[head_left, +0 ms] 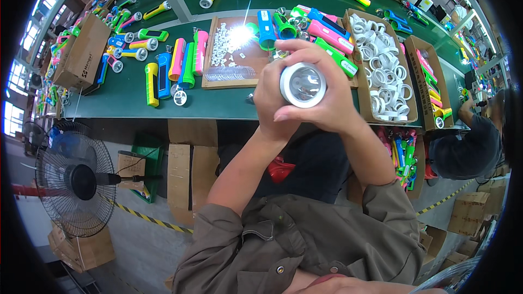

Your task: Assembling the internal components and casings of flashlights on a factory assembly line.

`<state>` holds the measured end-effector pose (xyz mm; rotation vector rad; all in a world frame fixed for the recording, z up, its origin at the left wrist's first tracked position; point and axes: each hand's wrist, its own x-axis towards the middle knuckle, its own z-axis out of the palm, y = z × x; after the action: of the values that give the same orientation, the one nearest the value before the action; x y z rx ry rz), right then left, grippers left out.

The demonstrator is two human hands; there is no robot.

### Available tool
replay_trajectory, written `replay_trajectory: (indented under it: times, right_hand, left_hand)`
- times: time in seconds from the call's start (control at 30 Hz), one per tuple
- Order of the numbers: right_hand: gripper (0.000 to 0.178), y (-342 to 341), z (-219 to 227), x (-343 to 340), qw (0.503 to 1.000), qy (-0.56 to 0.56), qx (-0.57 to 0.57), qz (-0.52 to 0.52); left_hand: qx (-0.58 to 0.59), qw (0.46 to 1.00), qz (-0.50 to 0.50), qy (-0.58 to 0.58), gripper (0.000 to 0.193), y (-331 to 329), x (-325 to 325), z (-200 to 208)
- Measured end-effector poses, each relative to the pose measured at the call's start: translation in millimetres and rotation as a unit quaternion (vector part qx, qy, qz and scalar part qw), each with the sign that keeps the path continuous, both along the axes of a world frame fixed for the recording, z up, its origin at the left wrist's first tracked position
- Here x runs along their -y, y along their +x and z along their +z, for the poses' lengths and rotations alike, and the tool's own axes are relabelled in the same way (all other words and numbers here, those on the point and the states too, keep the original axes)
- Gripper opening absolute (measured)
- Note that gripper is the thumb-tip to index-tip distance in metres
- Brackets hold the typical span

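Both my hands are closed around one flashlight (303, 85), held above the table's near edge with its head toward me. It has a white ring round a clear lens and a silvery reflector; its body is hidden by my hands. My left hand (270, 95) wraps the body from the left. My right hand (335, 84) curls round the white ring, thumb below it and fingers over the top. Behind them lies a wooden tray (248, 83) with small white parts (220, 49), a row of clear lens discs (231, 73) and a bright glare of light.
Right of my hands stands a box of white rings (381, 60), then a carton of flashlights (430, 84). Colourful flashlights (182, 62) stand left of the tray. A carton (87, 54) sits farther left. A fan (76, 179) is below left; a co-worker (468, 141) is at right.
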<state>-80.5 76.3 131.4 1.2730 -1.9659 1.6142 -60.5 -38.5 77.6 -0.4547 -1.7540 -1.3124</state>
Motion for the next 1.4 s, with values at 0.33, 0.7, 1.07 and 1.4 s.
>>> replay_trajectory:
  times: [0.33, 0.7, 1.07, 1.4]
  right_hand:
    - [0.080, -2, -8, -30, 0.975, 0.006, 0.162, 0.154]
    - [0.034, 38, -7, -5, 0.926, -0.138, 0.337, 0.102]
    - [0.024, 36, -24, 6, 0.933, -0.183, 0.307, 0.049]
    - [0.068, 30, -11, 2, 0.932, -0.127, 0.321, 0.111]
  left_hand:
    - [0.177, 0.962, -0.203, 0.029, 0.085, 14, 22, 2]
    - [0.071, 0.996, -0.035, -0.041, 0.089, 8, 3, -7]
    - [0.092, 0.996, 0.000, -0.008, 0.085, 11, -5, -16]
    - [0.097, 0.994, -0.043, -0.015, 0.086, 7, 5, -10]
